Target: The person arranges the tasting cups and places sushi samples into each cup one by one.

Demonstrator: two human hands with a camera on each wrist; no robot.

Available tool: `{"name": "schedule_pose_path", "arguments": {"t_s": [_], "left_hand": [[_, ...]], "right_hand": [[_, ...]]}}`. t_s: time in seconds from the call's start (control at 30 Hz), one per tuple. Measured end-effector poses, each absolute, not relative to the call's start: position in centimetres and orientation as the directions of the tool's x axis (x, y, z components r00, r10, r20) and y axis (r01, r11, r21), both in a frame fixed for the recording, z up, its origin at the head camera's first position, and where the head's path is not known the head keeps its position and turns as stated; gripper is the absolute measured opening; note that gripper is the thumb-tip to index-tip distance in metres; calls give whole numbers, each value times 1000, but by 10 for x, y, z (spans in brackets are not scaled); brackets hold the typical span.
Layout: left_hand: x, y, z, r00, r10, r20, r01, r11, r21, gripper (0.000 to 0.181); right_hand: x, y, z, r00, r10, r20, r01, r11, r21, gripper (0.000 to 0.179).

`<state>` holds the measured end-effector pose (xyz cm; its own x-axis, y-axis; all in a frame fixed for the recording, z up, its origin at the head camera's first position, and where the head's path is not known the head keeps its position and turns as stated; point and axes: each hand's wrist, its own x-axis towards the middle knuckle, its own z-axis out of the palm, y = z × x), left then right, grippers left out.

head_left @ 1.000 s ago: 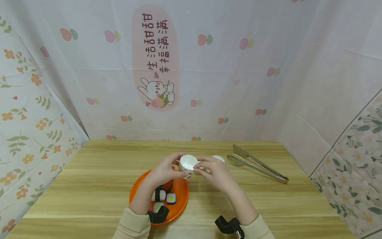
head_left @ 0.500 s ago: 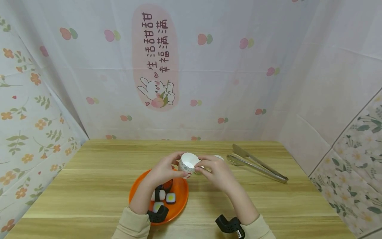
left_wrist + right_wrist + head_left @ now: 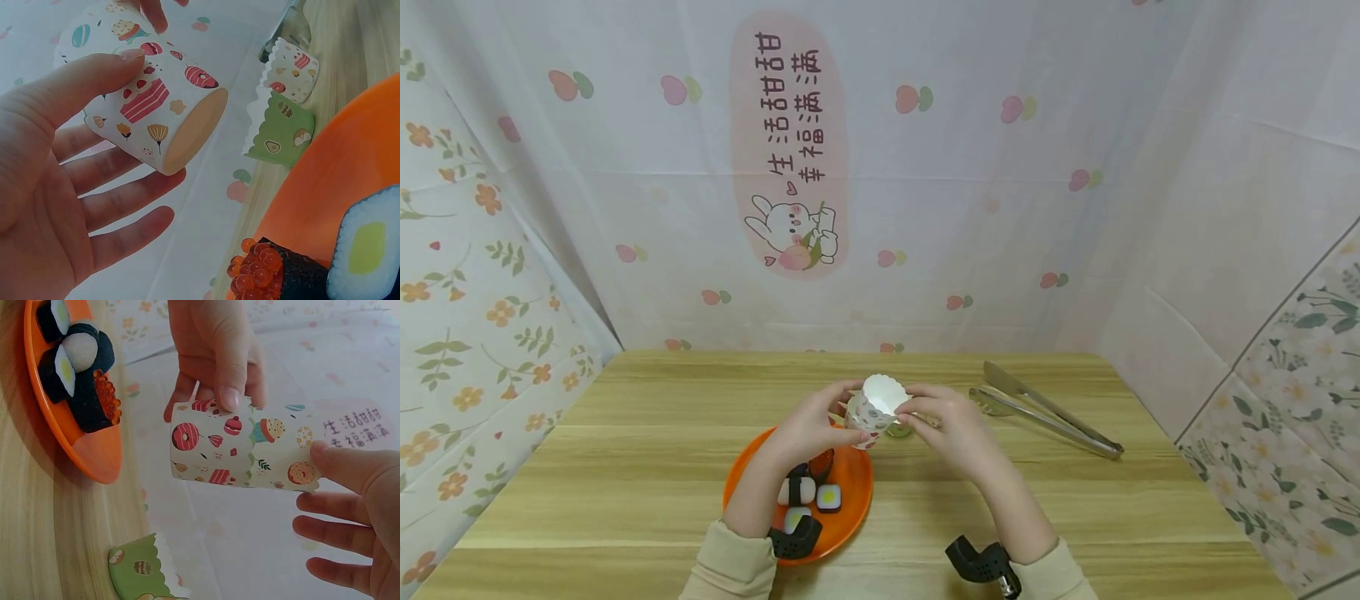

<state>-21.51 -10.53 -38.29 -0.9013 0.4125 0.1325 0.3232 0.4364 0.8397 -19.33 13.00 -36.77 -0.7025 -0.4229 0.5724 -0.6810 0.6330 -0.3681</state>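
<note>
In the head view my left hand (image 3: 808, 433) holds a white paper baking cup with dessert prints, its outer cup (image 3: 212, 447) gripped between thumb and fingers. A second white cup, the inner cup (image 3: 281, 453), sits partly inside it, its scalloped rim sticking well out. My right hand (image 3: 951, 425) pinches that inner cup near the rim, thumb on the outside. On the table beyond stand a green paper cup (image 3: 284, 131) and another white printed cup (image 3: 297, 69). Below my left forearm lies an orange plate (image 3: 853, 529) of toy-like sushi, partly hidden by the arm.
Metal tongs (image 3: 1060, 421) lie at the back right of the wooden table (image 3: 625, 467). On the plate are a roe-topped sushi (image 3: 259, 269), a roll with a yellow-green centre (image 3: 365, 250) and several other pieces. A printed curtain (image 3: 1000, 233) hangs behind the table.
The inner cup has risen upward and slightly right out of the outer cup, with my right hand shifting slightly right. My left hand has hardly moved.
</note>
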Motion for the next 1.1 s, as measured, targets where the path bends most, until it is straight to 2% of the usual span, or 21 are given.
{"name": "schedule_pose_path", "arguments": {"t_s": [0.2, 0.53, 0.9, 1.1], "left_hand": [[-216, -105, -384, -900, 413, 140, 328, 430, 841, 70], [-218, -108, -385, -907, 399, 134, 312, 422, 851, 69], [-219, -111, -387, -914, 372, 159, 305, 377, 875, 66], [-220, -113, -387, -916, 373, 148, 296, 378, 877, 66]], "right_hand": [[-191, 134, -364, -698, -402, 593, -679, 634, -369, 6], [-193, 142, -364, -649, -397, 649, -706, 632, -320, 6], [-190, 154, -367, -687, -391, 613, -670, 668, -325, 7], [-189, 158, -369, -667, -403, 626, -684, 665, -300, 7]]}}
